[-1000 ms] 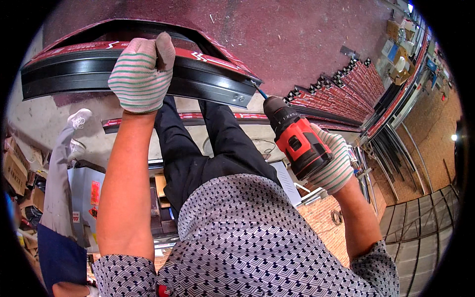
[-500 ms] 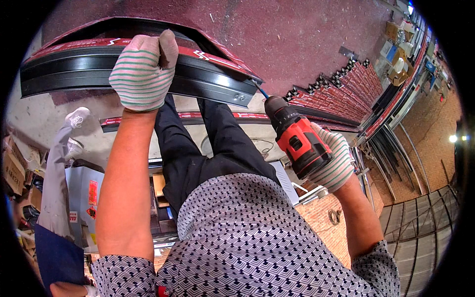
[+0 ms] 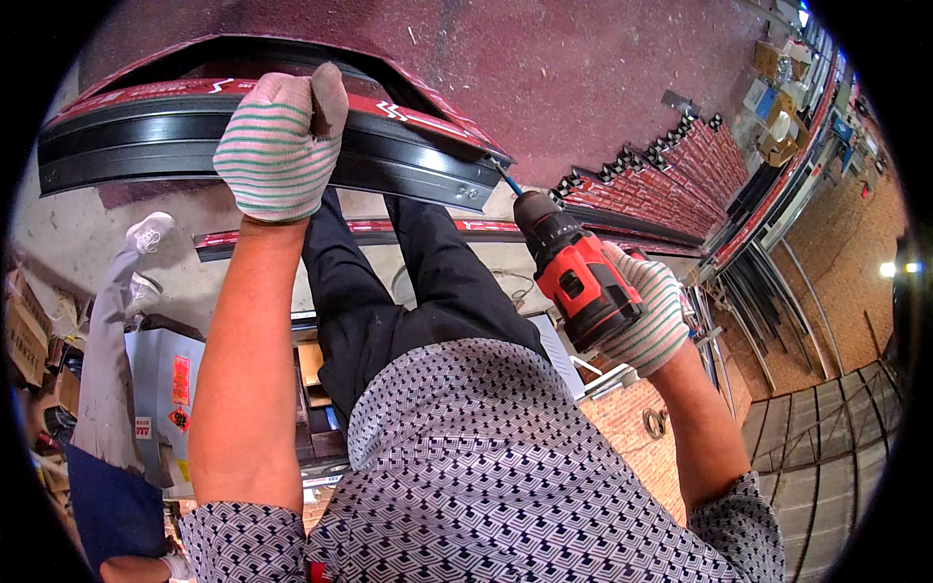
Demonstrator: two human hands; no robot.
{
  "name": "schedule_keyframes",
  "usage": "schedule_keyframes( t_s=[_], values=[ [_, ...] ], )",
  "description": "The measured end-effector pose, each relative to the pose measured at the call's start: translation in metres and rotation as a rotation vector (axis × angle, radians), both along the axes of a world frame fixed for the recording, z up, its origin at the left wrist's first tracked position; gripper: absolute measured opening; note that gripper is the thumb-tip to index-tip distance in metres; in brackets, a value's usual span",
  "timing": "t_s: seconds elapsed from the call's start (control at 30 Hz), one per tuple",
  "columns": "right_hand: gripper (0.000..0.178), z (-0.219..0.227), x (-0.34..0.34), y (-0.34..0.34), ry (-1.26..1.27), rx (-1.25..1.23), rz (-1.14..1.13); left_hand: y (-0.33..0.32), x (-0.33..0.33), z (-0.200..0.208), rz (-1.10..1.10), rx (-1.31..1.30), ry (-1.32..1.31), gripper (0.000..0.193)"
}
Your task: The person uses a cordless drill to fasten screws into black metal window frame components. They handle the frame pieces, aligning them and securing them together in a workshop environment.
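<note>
At near right, the red drill (image 3: 590, 289) is clasped by the right hand (image 3: 649, 313), its bit (image 3: 511, 183) aimed far-left at the right end of the black frame (image 3: 408, 171). The frame, lying far and left of that hand, is stretched left to right. Farther left, its near bar is met by the left hand (image 3: 277, 151), curled into a fist; anything pinched inside cannot be told.

Left glove (image 3: 275, 160) and right glove (image 3: 649, 316) are pinkish-white, striped green. The drill (image 3: 583, 280) is red and black, its bit (image 3: 510, 180) mostly blue; the frame (image 3: 403, 167) black with white-marked red strips. A dark-and-pale geometric print covers the shirt (image 3: 466, 437); trousers (image 3: 437, 262) are black, the far floor (image 3: 583, 78) maroon.
</note>
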State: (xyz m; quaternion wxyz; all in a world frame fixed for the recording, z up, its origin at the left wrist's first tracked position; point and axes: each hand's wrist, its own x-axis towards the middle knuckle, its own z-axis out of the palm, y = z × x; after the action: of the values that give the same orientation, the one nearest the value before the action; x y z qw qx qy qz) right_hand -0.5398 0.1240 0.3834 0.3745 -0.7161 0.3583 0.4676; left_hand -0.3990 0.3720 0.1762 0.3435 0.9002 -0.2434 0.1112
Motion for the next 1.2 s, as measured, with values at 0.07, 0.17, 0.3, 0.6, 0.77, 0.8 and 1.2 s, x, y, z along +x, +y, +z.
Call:
schedule_keyframes(
  t_s=[0.07,0.17,0.3,0.6,0.77,0.8,1.2],
  values=[
    [0.044,0.0,0.001,-0.001,0.013,-0.012,0.045,0.001,0.0,-0.001,-0.007,-0.003,0.017,0.027],
    [0.038,-0.002,-0.003,-0.004,0.014,0.026,-0.078,0.002,0.0,0.0,-0.002,0.014,0.03,0.027],
    [0.027,0.004,0.012,0.008,0.095,0.04,-0.113,0.001,-0.001,0.003,-0.001,0.036,0.031,0.027],
    [0.029,-0.009,0.006,0.001,0.216,0.055,-0.877,0.001,-0.001,0.003,0.003,0.052,0.02,0.027],
    [0.031,-0.014,-0.003,-0.004,0.214,0.245,-1.188,0.001,0.0,0.008,0.017,0.072,0.047,0.026],
    [0.031,-0.011,0.003,0.0,0.214,0.146,-1.05,0.0,-0.001,0.009,0.018,0.078,0.059,0.026],
    [0.03,-0.014,-0.006,-0.014,-0.092,-0.066,0.164,0.007,-0.002,0.003,-0.007,0.035,0.053,0.024]
  ],
)
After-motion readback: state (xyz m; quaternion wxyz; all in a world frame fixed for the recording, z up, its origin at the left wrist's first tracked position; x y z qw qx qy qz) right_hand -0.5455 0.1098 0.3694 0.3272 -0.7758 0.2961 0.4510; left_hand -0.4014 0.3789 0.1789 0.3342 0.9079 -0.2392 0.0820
